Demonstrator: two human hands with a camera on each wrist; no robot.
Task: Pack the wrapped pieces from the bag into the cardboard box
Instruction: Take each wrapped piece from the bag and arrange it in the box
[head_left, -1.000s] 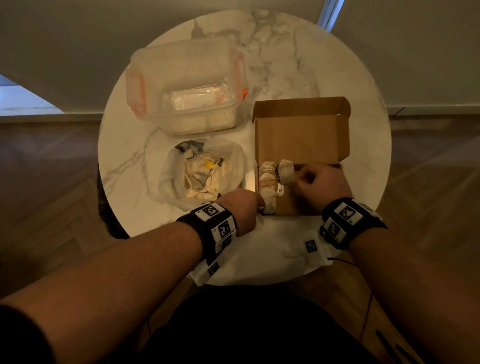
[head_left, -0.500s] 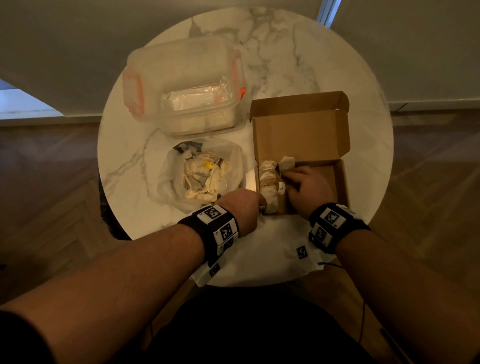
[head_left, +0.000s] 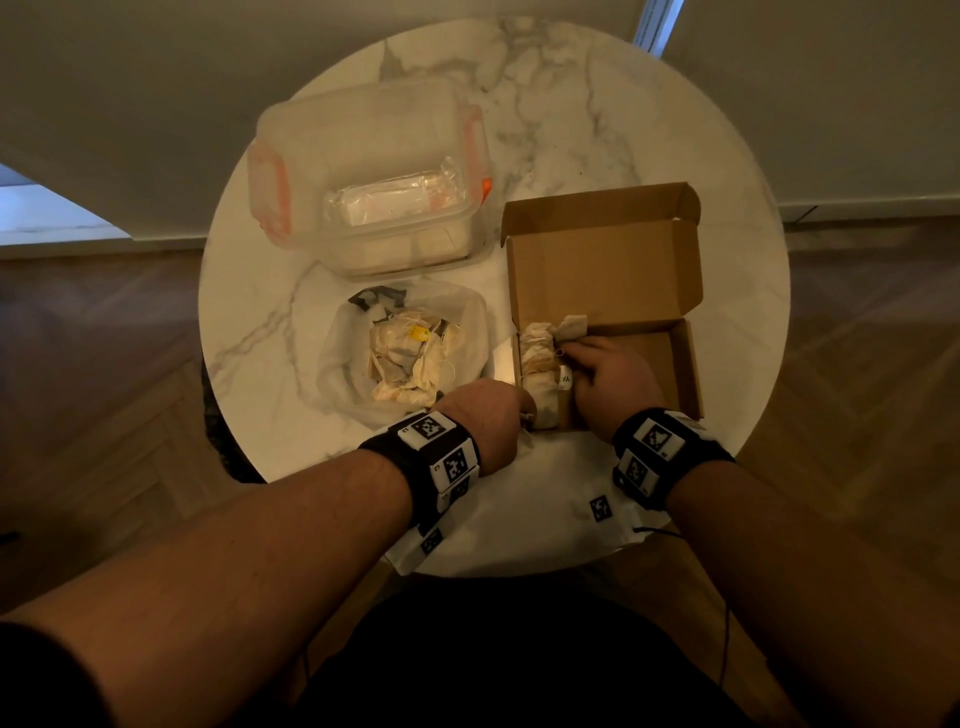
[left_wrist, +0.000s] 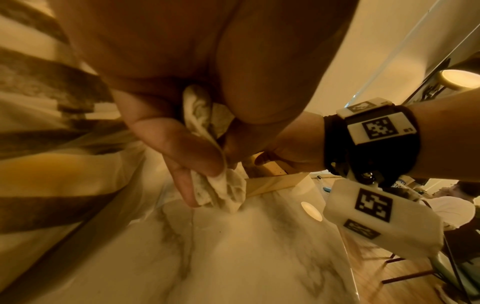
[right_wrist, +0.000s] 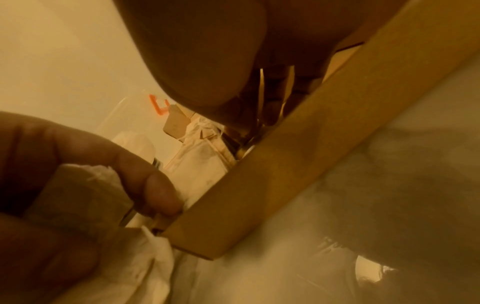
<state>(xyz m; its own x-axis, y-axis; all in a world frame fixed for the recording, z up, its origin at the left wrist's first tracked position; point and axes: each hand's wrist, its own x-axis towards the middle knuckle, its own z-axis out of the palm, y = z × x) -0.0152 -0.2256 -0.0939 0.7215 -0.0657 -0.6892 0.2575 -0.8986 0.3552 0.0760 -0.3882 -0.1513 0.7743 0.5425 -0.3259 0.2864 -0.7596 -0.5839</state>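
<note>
The open cardboard box (head_left: 680, 364) sits right of centre on the table, with a row of wrapped pieces (head_left: 537, 364) along its left wall. Inside the box, my right hand (head_left: 574, 347) pinches a pale wrapped piece (head_left: 571, 326) at the far end of that row. At the box's near-left corner my left hand (head_left: 511, 410) stays curled. In the left wrist view its fingers (left_wrist: 182, 144) grip another crumpled wrapped piece (left_wrist: 226, 191). The white bag (head_left: 337, 364) lies open left of the box, holding several more wrapped pieces (head_left: 410, 358).
A clear plastic container (head_left: 363, 171) with orange clips stands at the back left of the round marble table (head_left: 571, 130). A white cloth with printed markers (head_left: 519, 530) hangs over the near table edge. Wooden floor surrounds the table.
My right hand has moved left and deeper into the box, bringing its wrapped piece against the row at the left wall. The left hand has stayed at the box corner.
</note>
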